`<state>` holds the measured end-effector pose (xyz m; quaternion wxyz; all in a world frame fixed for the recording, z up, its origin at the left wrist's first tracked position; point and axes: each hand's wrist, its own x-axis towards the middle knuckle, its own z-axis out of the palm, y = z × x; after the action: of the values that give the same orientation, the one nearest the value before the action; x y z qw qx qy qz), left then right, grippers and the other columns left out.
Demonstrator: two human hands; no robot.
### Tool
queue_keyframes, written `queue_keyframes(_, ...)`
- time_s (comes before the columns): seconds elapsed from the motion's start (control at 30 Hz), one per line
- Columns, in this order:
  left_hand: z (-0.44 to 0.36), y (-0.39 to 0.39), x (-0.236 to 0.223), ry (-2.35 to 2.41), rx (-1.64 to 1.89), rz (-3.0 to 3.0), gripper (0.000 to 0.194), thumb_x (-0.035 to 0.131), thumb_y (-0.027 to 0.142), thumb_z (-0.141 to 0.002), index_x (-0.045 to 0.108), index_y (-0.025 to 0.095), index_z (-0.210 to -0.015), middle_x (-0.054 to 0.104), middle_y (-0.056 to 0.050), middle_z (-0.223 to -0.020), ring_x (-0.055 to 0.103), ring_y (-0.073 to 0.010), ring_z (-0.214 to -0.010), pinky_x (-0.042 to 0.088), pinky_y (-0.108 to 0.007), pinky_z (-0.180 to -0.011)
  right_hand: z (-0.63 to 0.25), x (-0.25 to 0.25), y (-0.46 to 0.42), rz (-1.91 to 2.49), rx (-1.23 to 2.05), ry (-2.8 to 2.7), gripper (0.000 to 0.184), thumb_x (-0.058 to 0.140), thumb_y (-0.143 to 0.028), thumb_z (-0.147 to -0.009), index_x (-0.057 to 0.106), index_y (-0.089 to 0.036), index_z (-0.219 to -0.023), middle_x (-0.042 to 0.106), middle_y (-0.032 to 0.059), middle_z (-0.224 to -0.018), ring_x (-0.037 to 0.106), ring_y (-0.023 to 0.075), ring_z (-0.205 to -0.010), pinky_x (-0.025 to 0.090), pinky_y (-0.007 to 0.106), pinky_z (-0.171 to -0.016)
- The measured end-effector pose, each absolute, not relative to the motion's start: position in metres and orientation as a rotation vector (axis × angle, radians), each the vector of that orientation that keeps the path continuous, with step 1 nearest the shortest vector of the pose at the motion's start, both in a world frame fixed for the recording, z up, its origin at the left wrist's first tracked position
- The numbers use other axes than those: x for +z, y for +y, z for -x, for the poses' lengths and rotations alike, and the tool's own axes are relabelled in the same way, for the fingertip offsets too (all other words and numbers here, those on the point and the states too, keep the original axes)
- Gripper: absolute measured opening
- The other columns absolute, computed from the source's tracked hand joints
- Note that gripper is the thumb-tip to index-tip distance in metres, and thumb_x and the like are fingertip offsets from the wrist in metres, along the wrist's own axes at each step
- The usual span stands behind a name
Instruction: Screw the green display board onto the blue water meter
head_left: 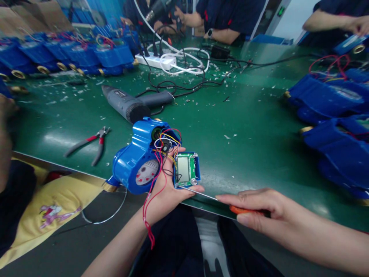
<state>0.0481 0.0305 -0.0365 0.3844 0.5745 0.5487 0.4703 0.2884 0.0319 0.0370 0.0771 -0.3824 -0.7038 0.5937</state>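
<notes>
My left hand [164, 188] holds a small blue housing with a green circuit board [183, 169] and a grey display, its thumb along the lower edge. Red, yellow, black and white wires [161, 165] run from it to a blue water meter [129, 159] lying on its side at the table edge, just left of that hand. My right hand [259, 211] is closed around the orange handle of a screwdriver [245, 210]. The screwdriver's thin shaft points left, and its tip reaches the board's lower left corner. Whether the tip touches a screw cannot be seen.
Cutting pliers [95, 142] and a grey heat gun [127, 104] lie on the green table [245, 127]. A white power strip [155, 60] with tangled cables sits farther back. More blue meters [103, 57] stand at left and right [340, 154]. Several co-workers [227, 19] are around the table.
</notes>
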Motion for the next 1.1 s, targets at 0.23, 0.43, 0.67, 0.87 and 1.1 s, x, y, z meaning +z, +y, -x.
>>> queue_keyframes(0.23, -0.047, 0.033, -0.042, 1.424, 1.204, -1.468, 0.082, 0.09, 0.037, -0.056, 0.048, 0.03, -0.126, 0.051, -0.006, -0.124, 0.049, -0.0325, -0.124, 0.04, -0.049, -0.107, -0.289, 0.025, 0.023, 1.17, 1.934, -1.891, 0.039, 0.057, -0.039, -0.095, 0.059, -0.03, -0.133, 0.07, 0.0003, -0.12, 0.068, 0.0157, -0.101, 0.053, 0.02, -0.088)
queue_keyframes(0.43, -0.048, 0.033, -0.044, 1.394, 1.212, -1.481, 0.08, 0.088, 0.043, -0.06, 0.045, 0.033, -0.127, 0.045, -0.004, -0.131, 0.045, -0.0316, -0.125, 0.032, -0.054, -0.11, -0.293, 0.016, 0.014, 1.195, 2.025, -1.769, 0.041, 0.058, -0.043, -0.095, 0.055, -0.035, -0.135, 0.066, -0.0025, -0.127, 0.064, 0.0135, -0.11, 0.048, 0.019, -0.095)
queue_keyframes(0.67, -0.047, 0.031, -0.047, 1.414, 1.214, -1.468, 0.079, 0.087, 0.046, -0.062, 0.044, 0.036, -0.128, 0.044, -0.004, -0.133, 0.043, -0.0322, -0.126, 0.031, -0.056, -0.109, -0.29, 0.014, 0.009, 1.225, 2.024, -1.694, 0.039, 0.06, -0.043, -0.093, 0.061, -0.031, -0.13, 0.068, -0.0002, -0.123, 0.064, 0.0172, -0.111, 0.047, 0.026, -0.099)
queue_keyframes(0.87, -0.045, 0.033, -0.045, 1.37, 1.174, -1.48, 0.083, 0.088, 0.044, -0.061, 0.042, 0.037, -0.13, 0.043, -0.004, -0.134, 0.043, -0.032, -0.127, 0.031, -0.054, -0.111, -0.298, 0.028, 0.019, 1.142, 1.455, -2.288, 0.04, 0.048, -0.024, -0.099, 0.055, -0.033, -0.137, 0.072, -0.0002, -0.105, 0.067, 0.0131, -0.089, 0.052, 0.02, -0.073)
queue_keyframes(1.1, -0.045, 0.03, -0.041, 1.362, 1.132, -1.533, 0.083, 0.086, 0.045, -0.063, 0.039, 0.038, -0.131, 0.044, -0.003, -0.132, 0.046, -0.0293, -0.125, 0.038, -0.048, -0.106, -0.29, 0.065, 0.044, 0.976, 0.863, -2.734, 0.044, 0.047, -0.007, -0.089, 0.065, -0.026, -0.125, 0.072, 0.0036, -0.085, 0.064, 0.0129, -0.059, 0.048, 0.02, -0.052)
